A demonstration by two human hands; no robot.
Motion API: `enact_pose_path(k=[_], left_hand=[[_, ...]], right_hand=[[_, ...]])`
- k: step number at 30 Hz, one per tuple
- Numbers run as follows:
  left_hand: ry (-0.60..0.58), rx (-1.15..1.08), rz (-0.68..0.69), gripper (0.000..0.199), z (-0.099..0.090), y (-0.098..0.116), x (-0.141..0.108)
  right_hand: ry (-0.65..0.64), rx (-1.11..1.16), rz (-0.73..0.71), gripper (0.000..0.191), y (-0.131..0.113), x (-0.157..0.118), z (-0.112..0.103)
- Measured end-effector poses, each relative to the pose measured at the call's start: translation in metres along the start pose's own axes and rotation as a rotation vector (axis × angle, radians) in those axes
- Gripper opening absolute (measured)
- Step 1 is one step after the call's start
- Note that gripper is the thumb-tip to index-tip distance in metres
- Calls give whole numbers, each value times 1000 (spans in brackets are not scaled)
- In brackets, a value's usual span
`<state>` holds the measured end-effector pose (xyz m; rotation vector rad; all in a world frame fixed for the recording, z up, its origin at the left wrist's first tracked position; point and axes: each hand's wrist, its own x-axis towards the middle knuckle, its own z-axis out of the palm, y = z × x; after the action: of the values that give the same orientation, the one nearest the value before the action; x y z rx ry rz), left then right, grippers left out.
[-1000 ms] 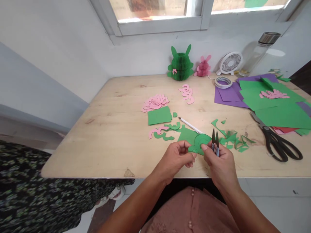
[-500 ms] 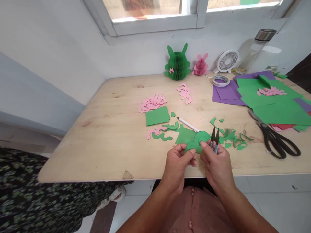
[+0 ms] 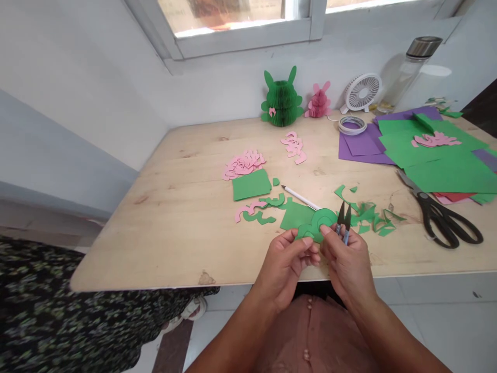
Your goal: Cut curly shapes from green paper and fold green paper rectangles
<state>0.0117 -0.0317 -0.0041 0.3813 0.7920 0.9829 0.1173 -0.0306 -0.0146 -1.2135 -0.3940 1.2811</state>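
Near the front edge of the wooden table (image 3: 178, 223), a green paper cutout (image 3: 321, 219) with rounded outlines is pinched between both hands. My left hand (image 3: 289, 259) grips its lower left part. My right hand (image 3: 347, 256) holds its right side with the thumb on top, and small scissors (image 3: 344, 223) also sit in that hand, blades pointing up and apart. Behind the cutout lie a green paper square (image 3: 297, 215) and a white pencil (image 3: 300, 197). Green scraps (image 3: 367, 215) are to the right, and curved green and pink strips (image 3: 252, 210) to the left.
Large black scissors (image 3: 438, 215) and stacked green sheets (image 3: 452, 171) lie at right. Pink cutouts (image 3: 244, 165) are left of centre. Along the wall stand a green paper figure (image 3: 282, 106), a pink one (image 3: 319, 103), a fan (image 3: 362, 93) and a bottle (image 3: 407, 72). Patterned cloth (image 3: 58, 311) shows lower left.
The view has shifted slightly. Both hands still hold the green cutout, and the fingers of my left hand have moved a little beneath it.
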Motion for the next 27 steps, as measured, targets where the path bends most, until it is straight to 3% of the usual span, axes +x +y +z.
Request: enact_pose_path(k=[6,10,14,27], left_hand=[[107,113,89,19,-4,5,2],[174,193,116,21,-8,13,4],[138,261,106,20,-10,18,5],[75,282,108,19,-12,24,5]], right_hand=[[-152,-110,-20,30,-5,-6,-16],[-313,-258,-17,36,-9,-14,-34],[-491,-469,78,38,-9,-17,-42],[-479,-533,101,46,-10,-13,-33]])
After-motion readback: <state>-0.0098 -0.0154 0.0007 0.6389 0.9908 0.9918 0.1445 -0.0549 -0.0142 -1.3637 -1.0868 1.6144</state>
